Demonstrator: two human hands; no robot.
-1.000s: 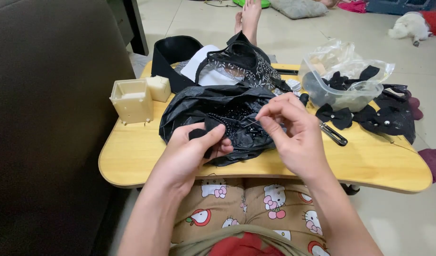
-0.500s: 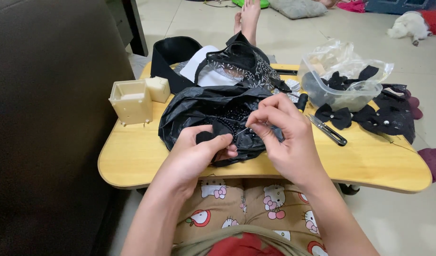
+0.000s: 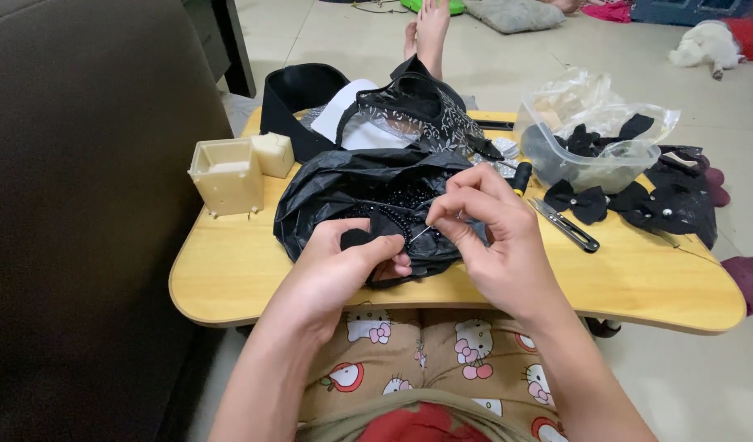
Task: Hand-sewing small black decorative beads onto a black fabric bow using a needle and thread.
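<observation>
Reaching forward over the wooden lap table (image 3: 229,278), the left hand (image 3: 335,270) pinches a small black fabric piece (image 3: 356,239) between thumb and fingers. The right hand (image 3: 495,237), fingers curled, pinches a thin needle (image 3: 421,235) against it. Both work above the black plastic bag (image 3: 344,184). Beyond lie snips (image 3: 566,225) and 1 clear tub (image 3: 589,160).

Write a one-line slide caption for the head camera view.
Left hand pinches a small black piece while right hand guides a needle over a black bag on a wooden lap table.
</observation>
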